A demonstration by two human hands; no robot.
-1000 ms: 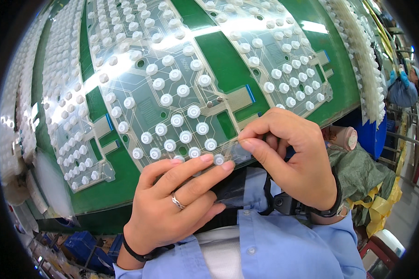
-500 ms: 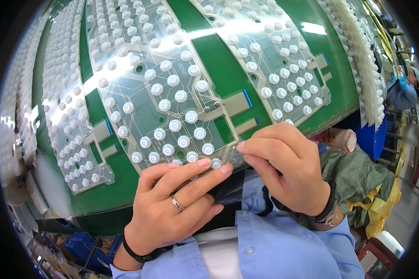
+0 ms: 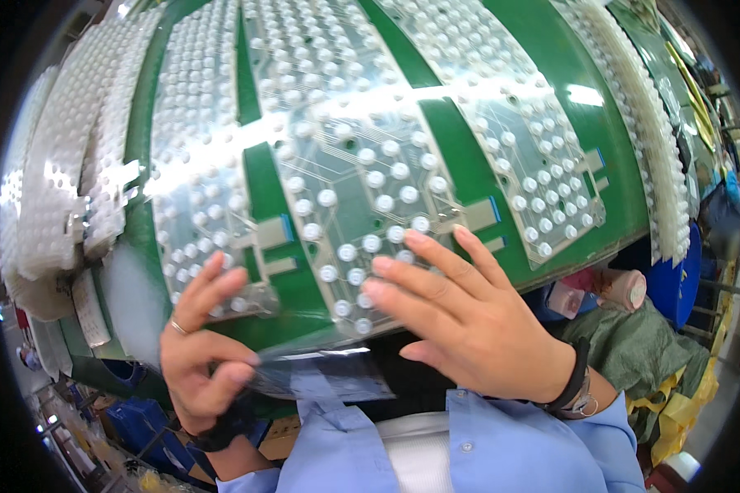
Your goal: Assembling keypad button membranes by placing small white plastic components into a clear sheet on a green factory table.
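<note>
Three clear keyboard membrane sheets with white rubber domes lie on the green table. My right hand (image 3: pixel 473 316) rests flat, fingers spread, over the lower part of the middle membrane sheet (image 3: pixel 362 222). My left hand (image 3: pixel 210 345) is at the near edge of the left membrane sheet (image 3: pixel 201 201), two fingers raised against its lower domes. Its thumb and a bent finger pinch the corner of a clear plastic film (image 3: pixel 325 374), which hangs over the table's front edge. The right membrane sheet (image 3: pixel 543 172) lies apart from both hands.
Stacks of domed sheets stand at the far left (image 3: pixel 66 197) and along the right side (image 3: pixel 633 123) of the green table (image 3: pixel 600 189). Beyond its right edge are a blue bin (image 3: pixel 678 283), a pink roll (image 3: pixel 625 289) and a dark green bag (image 3: pixel 645 345). A person works at the far right.
The view has shifted, so the sheets appear further right. My left hand has moved left, now with the film. My right hand has gone from a pinch at the middle sheet's corner to lying flat.
</note>
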